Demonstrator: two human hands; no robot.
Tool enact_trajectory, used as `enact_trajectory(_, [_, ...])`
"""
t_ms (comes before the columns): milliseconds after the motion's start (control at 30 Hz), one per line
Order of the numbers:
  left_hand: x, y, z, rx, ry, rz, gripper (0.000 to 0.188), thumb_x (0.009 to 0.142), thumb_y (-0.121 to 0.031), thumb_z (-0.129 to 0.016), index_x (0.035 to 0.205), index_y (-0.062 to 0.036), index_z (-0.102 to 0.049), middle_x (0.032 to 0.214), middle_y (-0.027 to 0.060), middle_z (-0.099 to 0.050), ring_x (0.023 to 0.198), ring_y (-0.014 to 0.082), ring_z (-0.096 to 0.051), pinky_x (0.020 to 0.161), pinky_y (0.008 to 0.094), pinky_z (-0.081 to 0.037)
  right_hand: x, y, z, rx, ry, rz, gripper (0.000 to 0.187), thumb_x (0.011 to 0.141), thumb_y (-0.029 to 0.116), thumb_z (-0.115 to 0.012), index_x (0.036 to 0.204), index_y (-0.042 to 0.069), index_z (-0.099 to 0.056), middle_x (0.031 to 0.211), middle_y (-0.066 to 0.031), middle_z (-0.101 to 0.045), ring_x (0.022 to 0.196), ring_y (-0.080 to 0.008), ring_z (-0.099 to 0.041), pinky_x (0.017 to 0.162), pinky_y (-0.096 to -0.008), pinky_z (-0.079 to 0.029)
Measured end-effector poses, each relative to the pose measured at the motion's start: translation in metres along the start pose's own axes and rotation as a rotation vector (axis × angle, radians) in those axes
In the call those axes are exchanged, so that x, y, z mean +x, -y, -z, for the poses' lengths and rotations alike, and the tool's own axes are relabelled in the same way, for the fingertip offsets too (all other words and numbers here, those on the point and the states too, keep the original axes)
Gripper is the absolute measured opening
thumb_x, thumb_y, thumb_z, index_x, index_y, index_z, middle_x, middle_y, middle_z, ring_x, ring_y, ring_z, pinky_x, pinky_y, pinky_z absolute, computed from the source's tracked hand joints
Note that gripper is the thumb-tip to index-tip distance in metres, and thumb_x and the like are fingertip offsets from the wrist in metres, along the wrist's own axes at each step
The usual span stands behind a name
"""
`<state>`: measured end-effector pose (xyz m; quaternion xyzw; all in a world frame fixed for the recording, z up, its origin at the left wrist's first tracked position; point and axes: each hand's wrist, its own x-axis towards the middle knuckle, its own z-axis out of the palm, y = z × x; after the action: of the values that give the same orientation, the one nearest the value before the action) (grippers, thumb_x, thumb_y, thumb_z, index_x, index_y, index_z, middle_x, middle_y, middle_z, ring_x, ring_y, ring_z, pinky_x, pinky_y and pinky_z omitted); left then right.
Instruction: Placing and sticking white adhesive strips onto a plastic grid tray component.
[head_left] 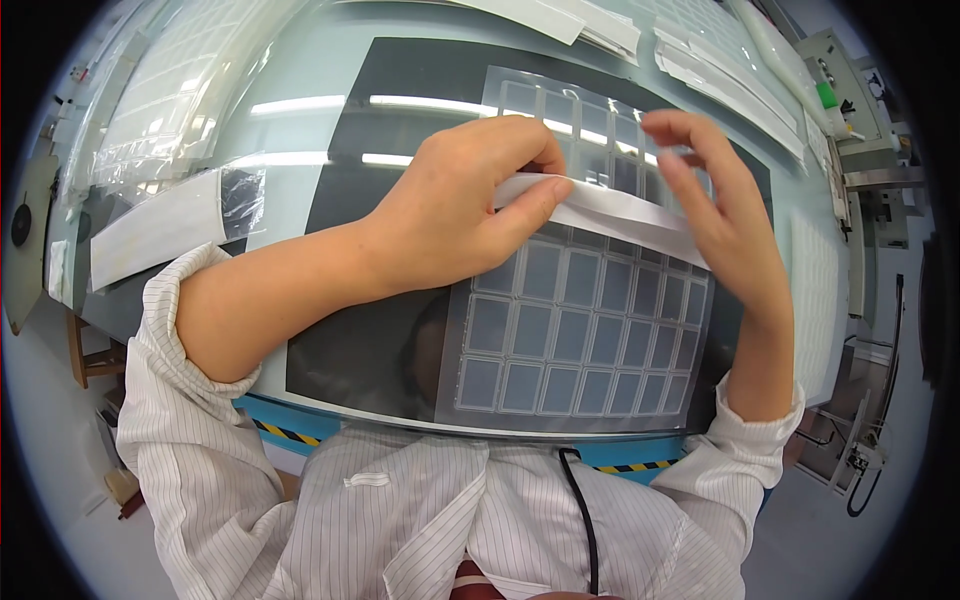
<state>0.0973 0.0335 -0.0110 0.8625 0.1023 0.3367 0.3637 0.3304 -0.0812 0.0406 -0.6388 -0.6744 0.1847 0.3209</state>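
My left hand (480, 195) is closed in a pinch on the left end of a long white strip (620, 208), which looks like paper or film. The strip runs slantwise to the right across a clear plastic sheet (575, 335) marked with a grid of rectangular cells. My right hand (715, 200) is beside the strip's right end, thumb and fingers apart, with nothing visible between them. Beneath the sheet lies a black mat (345, 340). Both hands and the strip cover the middle of the sheet.
A white sheet in a clear bag (165, 225) lies at the left. Stacked clear grid sheets (180, 95) are at the far left. White strips (730, 85) lie along the far right side. Yellow-black striped tape (285, 434) marks the table's front edge.
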Motion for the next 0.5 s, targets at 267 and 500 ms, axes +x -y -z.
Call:
enact_trajectory(267, [0.001, -0.002, -0.002, 0.003, -0.005, -0.053, 0.010, 0.093, -0.007, -0.070, 0.097, 0.0009, -0.065, 0.088, 0.0093, -0.065, 0.079, 0.0201, -0.061, 0.071, 0.0307, -0.049, 0.036, -0.055, 0.004, -0.284, -0.003, -0.084, 0.017, 0.102, 0.013, -0.054, 0.114, 0.003, -0.063, 0.109, -0.0082, -0.061, 0.107, -0.0241, -0.056, 0.098, -0.0335, -0.044])
enact_trajectory(500, [0.000, -0.001, -0.002, -0.005, 0.011, -0.041, 0.011, 0.094, -0.008, -0.070, 0.098, 0.0007, -0.065, 0.088, 0.0096, -0.065, 0.080, 0.0205, -0.062, 0.072, 0.0310, -0.049, 0.008, -0.027, -0.001, -0.073, 0.119, -0.126, 0.018, 0.104, 0.015, -0.054, 0.113, 0.001, -0.064, 0.108, -0.0057, -0.063, 0.101, -0.0159, -0.057, 0.095, -0.0291, -0.044])
